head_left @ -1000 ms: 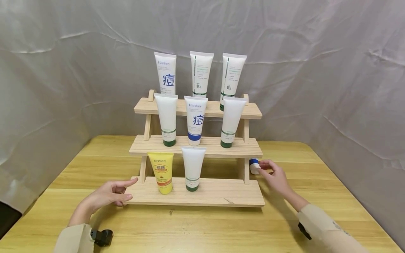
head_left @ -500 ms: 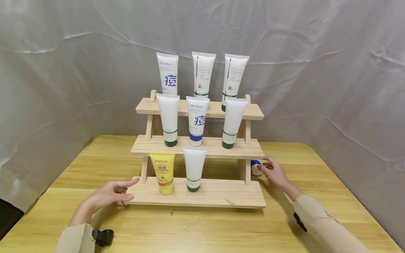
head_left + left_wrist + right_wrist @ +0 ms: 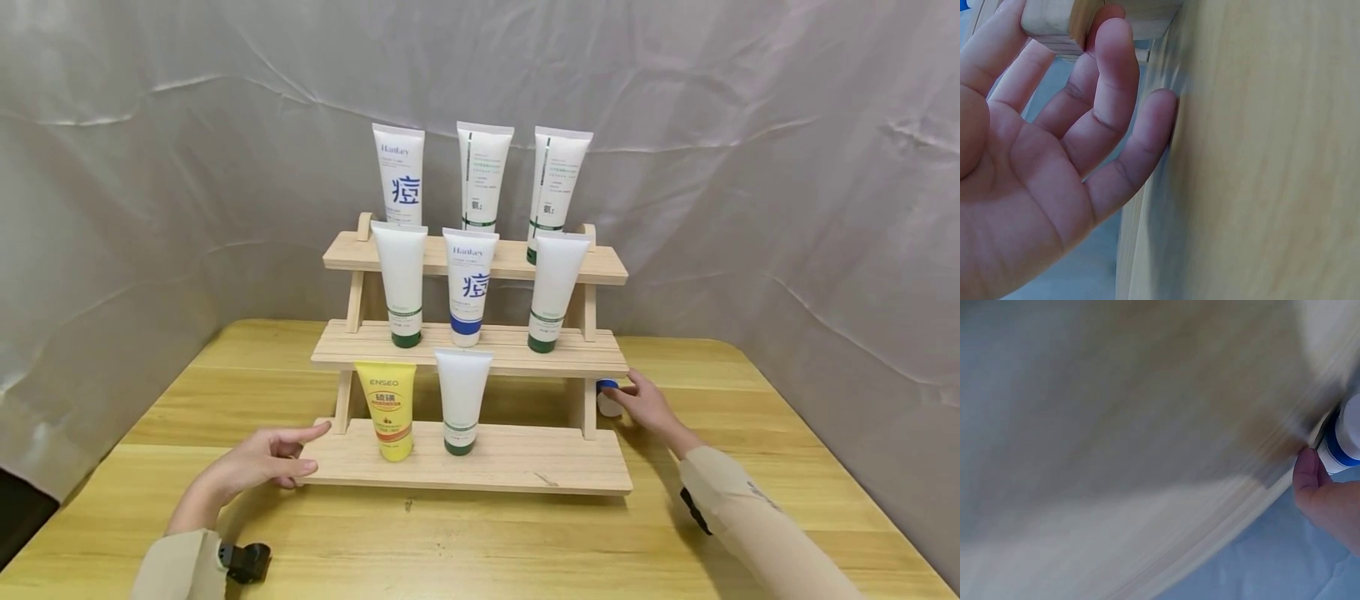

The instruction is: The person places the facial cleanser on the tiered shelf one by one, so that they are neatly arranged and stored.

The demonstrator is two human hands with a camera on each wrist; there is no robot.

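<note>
A three-tier wooden display stand (image 3: 525,458) stands on the table, bearing several squeeze tubes, caps down. With thumb and fingers, my left hand (image 3: 258,458) holds the left end of its bottom step; the left wrist view shows the fingers curled at the board's corner (image 3: 1060,25). Beyond the stand's right side, my right hand (image 3: 651,408) grips a tube with a white cap and blue band (image 3: 609,404), mostly hidden behind the stand. In the right wrist view, the fingertips (image 3: 1307,465) are right at the blue band, beside the cap (image 3: 1352,428).
On the bottom step stand a yellow tube (image 3: 387,412) and a white tube with a green cap (image 3: 462,400). A blue-printed tube (image 3: 468,287) is in the middle tier's centre. Grey cloth (image 3: 697,167) hangs behind and beside the wooden table (image 3: 450,550).
My right hand has shifted slightly left and farther behind the stand's side, its fingers now more over the tube's cap end. The left hand keeps its hold; the view has drifted slightly.
</note>
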